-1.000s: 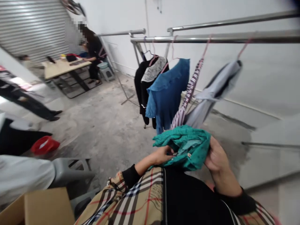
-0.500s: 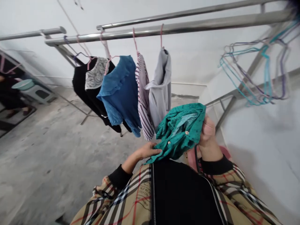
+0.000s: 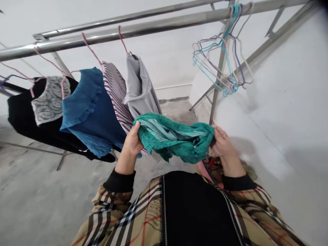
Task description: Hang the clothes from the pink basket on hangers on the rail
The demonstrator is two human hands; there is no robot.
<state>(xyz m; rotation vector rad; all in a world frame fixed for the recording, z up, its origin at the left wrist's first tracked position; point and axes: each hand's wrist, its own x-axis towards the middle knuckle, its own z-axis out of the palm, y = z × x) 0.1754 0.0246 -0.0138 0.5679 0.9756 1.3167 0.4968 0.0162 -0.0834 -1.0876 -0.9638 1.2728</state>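
Observation:
A green buttoned shirt (image 3: 176,140), bunched up, is stretched between my two hands in front of my chest. My left hand (image 3: 133,140) grips its left end, thumb on top. At the opposite end my right hand (image 3: 221,143) is closed on the fabric. The paler inner side of the cloth faces up, and a small button shows near the right end. Just beyond my left hand hang a striped shirt (image 3: 116,92) and a grey garment (image 3: 140,87), both on pink hangers.
A metal rail (image 3: 164,25) runs across the top. On it hang a blue top (image 3: 88,109), black clothes (image 3: 23,106) at the left, and several bare wire hangers (image 3: 225,61) at the right. A white wall (image 3: 287,112) stands close on my right. Below my right hand is a pink tub (image 3: 205,171) holding cloth.
My view has turned right. My left hand has shifted from the shirt's lower edge up to its left end, and the shirt is now spread sideways between both hands.

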